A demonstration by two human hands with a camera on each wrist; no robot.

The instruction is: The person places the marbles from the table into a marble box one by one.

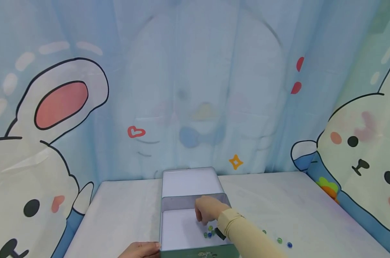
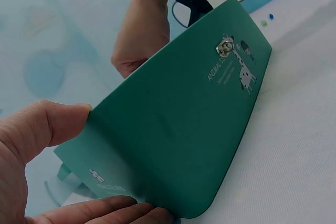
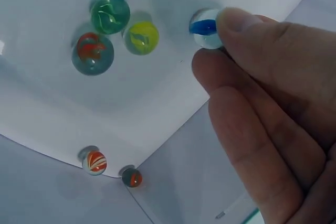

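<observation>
Pinching a clear blue-streaked marble (image 3: pixel 205 28) inside an open box (image 1: pixel 201 253), whose near left corner the left hand (image 1: pixel 140 249) grips.

The right hand (image 3: pixel 278 103) has the marble between thumb and fingertips, low in the box; whether the glass touches the bottom, I cannot tell. Smooth and round, held only at the tips, it could squirt free, and a drop might knock the nearby green marble (image 3: pixel 110 15) and yellow marble (image 3: pixel 142 38) apart. If the left hand's thumb slipped from the top edge, the box could shift should the sleeve (image 1: pixel 253 234) bump the side it crosses. Loose marbles (image 1: pixel 280 240) lie on the table (image 1: pixel 127 211) to the right, outside the box walls, so a brush of that sleeve could set them rolling.
</observation>
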